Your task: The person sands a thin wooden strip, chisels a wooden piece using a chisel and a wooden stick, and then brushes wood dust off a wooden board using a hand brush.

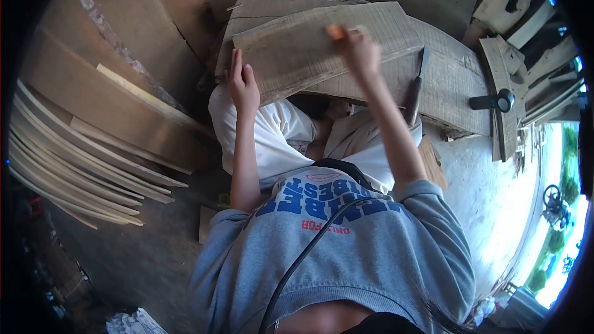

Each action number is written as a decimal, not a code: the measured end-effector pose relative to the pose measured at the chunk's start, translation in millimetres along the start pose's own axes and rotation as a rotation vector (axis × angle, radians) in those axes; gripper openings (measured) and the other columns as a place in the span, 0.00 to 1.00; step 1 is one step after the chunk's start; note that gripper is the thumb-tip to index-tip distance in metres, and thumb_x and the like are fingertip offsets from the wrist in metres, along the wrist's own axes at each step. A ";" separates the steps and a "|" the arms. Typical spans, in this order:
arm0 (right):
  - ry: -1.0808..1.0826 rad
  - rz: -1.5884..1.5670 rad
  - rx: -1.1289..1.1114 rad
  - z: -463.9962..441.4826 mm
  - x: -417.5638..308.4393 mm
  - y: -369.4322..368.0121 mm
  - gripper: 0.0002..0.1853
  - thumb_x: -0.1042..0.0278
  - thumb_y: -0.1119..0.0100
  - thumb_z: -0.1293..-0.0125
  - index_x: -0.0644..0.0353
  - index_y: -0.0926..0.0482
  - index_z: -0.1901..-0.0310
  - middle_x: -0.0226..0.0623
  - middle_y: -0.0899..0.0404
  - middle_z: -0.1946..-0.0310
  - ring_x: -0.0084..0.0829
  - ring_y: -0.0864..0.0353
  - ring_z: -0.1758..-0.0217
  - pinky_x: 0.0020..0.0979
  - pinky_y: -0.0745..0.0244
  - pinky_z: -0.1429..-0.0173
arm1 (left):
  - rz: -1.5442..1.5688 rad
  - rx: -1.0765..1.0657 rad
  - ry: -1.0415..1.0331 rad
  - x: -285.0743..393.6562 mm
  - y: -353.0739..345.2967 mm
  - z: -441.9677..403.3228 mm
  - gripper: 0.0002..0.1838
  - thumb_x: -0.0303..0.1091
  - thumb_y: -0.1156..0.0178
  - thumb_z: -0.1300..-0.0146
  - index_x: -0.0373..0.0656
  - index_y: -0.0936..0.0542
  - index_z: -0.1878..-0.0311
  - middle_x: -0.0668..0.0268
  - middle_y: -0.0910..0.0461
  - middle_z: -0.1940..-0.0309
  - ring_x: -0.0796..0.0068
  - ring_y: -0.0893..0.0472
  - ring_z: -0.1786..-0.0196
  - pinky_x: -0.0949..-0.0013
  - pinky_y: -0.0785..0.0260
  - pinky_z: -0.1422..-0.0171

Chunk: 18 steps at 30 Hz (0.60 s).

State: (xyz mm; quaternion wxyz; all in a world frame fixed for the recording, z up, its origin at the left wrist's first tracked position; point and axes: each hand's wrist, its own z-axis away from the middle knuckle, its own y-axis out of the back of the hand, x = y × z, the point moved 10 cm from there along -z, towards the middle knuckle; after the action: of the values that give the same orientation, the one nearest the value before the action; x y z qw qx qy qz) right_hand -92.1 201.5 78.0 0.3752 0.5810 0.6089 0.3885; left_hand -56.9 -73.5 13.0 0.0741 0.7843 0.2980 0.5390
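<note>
A wide, rough-sawn wooden board [291, 49] lies at a slant on a pile of other boards, in front of my crossed legs. My left hand [244, 86] rests against its left end, fingers stretched and thumb apart, holding nothing. Over the right half of the board is my right hand [361, 54], closed around a small orange object [335, 31]. Motion blur hides its exact kind, and I cannot tell whether it touches the wood. Beside my right forearm lies a tool with a dark handle [413, 102] and narrow metal blade [424, 62].
More boards [455, 55] lie under the worked one. A dark cylindrical device [492, 100] with a round end sits on the right of the pile. Curved thin planks [80, 154] are stacked at left, large panels [124, 18] behind them. Wood pieces [550, 55] stand at far right.
</note>
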 end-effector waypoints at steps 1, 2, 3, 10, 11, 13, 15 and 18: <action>0.039 -0.136 -0.039 6.1 -35.5 5.9 0.10 0.58 0.47 0.38 0.50 0.23 0.57 0.37 0.20 0.72 0.35 0.18 0.74 0.36 0.24 0.77 | -0.014 -0.006 0.003 2.1 0.8 0.3 0.22 0.34 0.58 0.31 0.42 0.35 0.35 0.56 0.37 0.34 0.59 0.38 0.32 0.52 0.63 0.25; 0.111 -0.238 -0.006 13.8 -65.1 6.5 0.11 0.59 0.46 0.39 0.50 0.23 0.56 0.39 0.20 0.72 0.37 0.18 0.74 0.35 0.22 0.73 | -0.011 -0.012 -0.005 2.8 0.3 0.1 0.22 0.34 0.58 0.31 0.42 0.35 0.35 0.56 0.37 0.34 0.59 0.38 0.32 0.52 0.63 0.25; 0.201 -0.370 -0.060 21.2 -96.6 13.6 0.13 0.60 0.45 0.38 0.51 0.24 0.53 0.40 0.19 0.72 0.38 0.17 0.73 0.35 0.22 0.69 | -0.015 -0.016 -0.001 1.2 -0.1 0.3 0.22 0.35 0.59 0.31 0.42 0.35 0.35 0.56 0.37 0.34 0.59 0.38 0.31 0.52 0.63 0.25; -0.108 -1.148 -0.397 0.3 -12.9 -53.2 0.20 0.52 0.39 0.42 0.60 0.19 0.57 0.46 0.18 0.64 0.38 0.17 0.60 0.36 0.22 0.55 | -0.017 -0.036 0.021 2.5 -0.1 0.2 0.23 0.37 0.60 0.30 0.42 0.35 0.35 0.57 0.38 0.33 0.59 0.39 0.31 0.52 0.63 0.25; -0.244 -1.189 -0.440 -4.4 29.5 -63.3 0.18 0.55 0.39 0.42 0.59 0.19 0.55 0.42 0.18 0.63 0.34 0.17 0.60 0.35 0.21 0.57 | -0.014 -0.037 0.021 3.1 -0.4 0.5 0.23 0.37 0.60 0.30 0.42 0.35 0.35 0.57 0.38 0.33 0.59 0.39 0.31 0.52 0.63 0.25; -0.407 -1.164 -0.237 -18.6 128.2 -67.6 0.14 0.59 0.40 0.40 0.57 0.19 0.56 0.38 0.18 0.65 0.32 0.17 0.65 0.33 0.21 0.62 | 0.002 -0.026 0.038 2.2 0.1 0.3 0.22 0.36 0.60 0.31 0.42 0.35 0.35 0.57 0.38 0.33 0.59 0.39 0.31 0.52 0.63 0.25; -0.529 -0.885 -0.035 -25.8 203.6 -44.0 0.15 0.57 0.43 0.36 0.58 0.22 0.55 0.38 0.19 0.68 0.29 0.17 0.67 0.30 0.21 0.64 | -0.001 -0.024 0.023 2.2 -0.3 -1.1 0.22 0.35 0.59 0.30 0.43 0.35 0.35 0.57 0.38 0.33 0.59 0.39 0.31 0.52 0.63 0.25; -0.485 -0.211 0.170 -30.3 222.7 11.6 0.17 0.49 0.46 0.37 0.55 0.19 0.62 0.46 0.18 0.71 0.43 0.17 0.68 0.43 0.24 0.69 | -0.008 -0.021 0.015 2.7 0.6 1.5 0.22 0.34 0.59 0.30 0.44 0.36 0.34 0.58 0.38 0.33 0.59 0.39 0.31 0.52 0.62 0.25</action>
State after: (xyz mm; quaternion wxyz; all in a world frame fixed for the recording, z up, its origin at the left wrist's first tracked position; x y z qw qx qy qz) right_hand -124.5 423.2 99.9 0.4984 0.6198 0.5888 0.1445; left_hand -54.7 -72.3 14.8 0.0822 0.7782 0.2963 0.5476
